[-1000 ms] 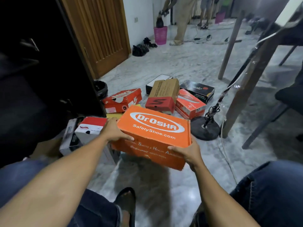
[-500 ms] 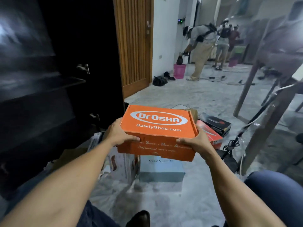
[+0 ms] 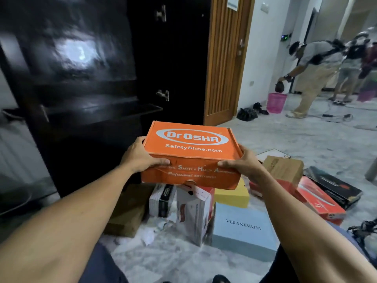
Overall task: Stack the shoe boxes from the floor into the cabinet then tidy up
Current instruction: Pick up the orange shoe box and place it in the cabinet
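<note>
I hold an orange Dr.OSHA shoe box in the air in front of me, lid up. My left hand grips its left side with the thumb on the front face. My right hand grips its right side the same way. The black cabinet stands open at the left, its dark shelf level with the top of the box. Below the box several other shoe boxes lie on the floor: a pale blue one, a white one, a yellow one and a red one.
A brown box and a black box lie at the right. A wooden door stands behind the cabinet. A person bends over a pink basket at the back. Cables lie at far right.
I have lifted the orange box higher and moved it left toward the cabinet. My view has turned up and left, so more of the cabinet shelves show.
</note>
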`<state>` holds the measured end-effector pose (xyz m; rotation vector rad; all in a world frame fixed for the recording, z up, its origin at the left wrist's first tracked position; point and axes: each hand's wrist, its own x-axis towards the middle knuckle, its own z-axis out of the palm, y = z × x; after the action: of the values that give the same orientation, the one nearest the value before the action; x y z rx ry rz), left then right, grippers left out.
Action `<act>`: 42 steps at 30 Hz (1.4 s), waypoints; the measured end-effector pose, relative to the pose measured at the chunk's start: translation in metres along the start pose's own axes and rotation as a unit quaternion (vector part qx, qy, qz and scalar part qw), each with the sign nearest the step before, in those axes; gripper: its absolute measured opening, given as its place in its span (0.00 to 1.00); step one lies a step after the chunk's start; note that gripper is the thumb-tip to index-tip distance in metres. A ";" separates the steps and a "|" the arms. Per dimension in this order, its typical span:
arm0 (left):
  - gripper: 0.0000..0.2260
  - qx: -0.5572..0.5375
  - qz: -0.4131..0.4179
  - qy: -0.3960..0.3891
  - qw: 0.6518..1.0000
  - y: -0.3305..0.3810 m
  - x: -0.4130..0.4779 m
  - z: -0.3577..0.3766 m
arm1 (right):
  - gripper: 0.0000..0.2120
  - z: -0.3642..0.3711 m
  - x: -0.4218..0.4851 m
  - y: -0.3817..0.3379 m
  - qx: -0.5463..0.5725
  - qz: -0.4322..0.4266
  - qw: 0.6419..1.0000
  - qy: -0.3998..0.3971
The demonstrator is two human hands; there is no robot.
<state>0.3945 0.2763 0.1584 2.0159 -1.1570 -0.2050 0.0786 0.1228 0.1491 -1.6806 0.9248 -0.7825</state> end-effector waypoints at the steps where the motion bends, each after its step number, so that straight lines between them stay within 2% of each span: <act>1: 0.61 -0.005 -0.011 0.007 1.000 -0.007 0.002 -0.005 | 0.53 0.007 0.011 -0.004 -0.004 -0.003 1.000 -0.017; 4: 0.58 -0.019 -0.041 0.020 0.999 -0.033 0.010 -0.013 | 0.46 0.030 0.044 -0.016 -0.021 -0.011 0.997 -0.070; 10: 0.50 -0.069 -0.126 0.077 0.987 -0.089 0.021 -0.013 | 0.38 0.088 0.124 -0.021 -0.044 -0.039 0.989 -0.135; 12: 0.51 -0.088 -0.156 0.096 0.979 -0.107 0.033 -0.012 | 0.40 0.108 0.155 -0.018 -0.045 -0.052 0.987 -0.145; 17: 0.54 -0.113 -0.220 0.121 0.961 -0.154 0.059 -0.002 | 0.32 0.163 0.221 0.002 -0.051 -0.071 0.979 -0.186; 20: 0.58 -0.113 -0.246 0.128 0.954 -0.179 0.069 0.002 | 0.32 0.194 0.244 0.014 -0.040 -0.062 0.977 -0.198; 25: 0.49 -0.085 -0.277 0.170 0.942 -0.210 0.080 -0.002 | 0.33 0.243 0.270 0.035 -0.031 -0.045 0.972 -0.230; 27: 0.48 -0.081 -0.285 0.195 0.935 -0.227 0.086 0.002 | 0.37 0.266 0.288 0.048 -0.038 -0.054 0.971 -0.232; 30: 0.45 -0.085 -0.298 0.218 0.926 -0.259 0.100 0.008 | 0.49 0.303 0.320 0.075 -0.039 -0.049 0.972 -0.226; 33: 0.44 -0.100 -0.311 0.223 0.919 -0.295 0.112 0.021 | 0.47 0.341 0.360 0.121 -0.021 -0.032 0.971 -0.237; 36: 0.42 -0.115 -0.329 0.216 0.912 -0.327 0.120 0.034 | 0.50 0.368 0.372 0.141 -0.020 -0.024 0.970 -0.240; 37: 0.41 -0.117 -0.331 0.215 0.911 -0.337 0.121 0.037 | 0.48 0.376 0.373 0.143 -0.020 -0.029 0.969 -0.245; 40: 0.41 -0.099 -0.334 0.219 0.911 -0.365 0.130 0.042 | 0.35 0.397 0.380 0.156 -0.047 -0.037 0.965 -0.255; 42: 0.41 -0.090 -0.339 0.220 0.910 -0.379 0.136 0.046 | 0.38 0.407 0.387 0.168 -0.051 -0.034 0.965 -0.256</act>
<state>0.7003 0.2476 -0.1059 2.0785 -0.1260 -0.1766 0.5792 -0.0559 -0.0976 -1.8887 0.5518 -0.3151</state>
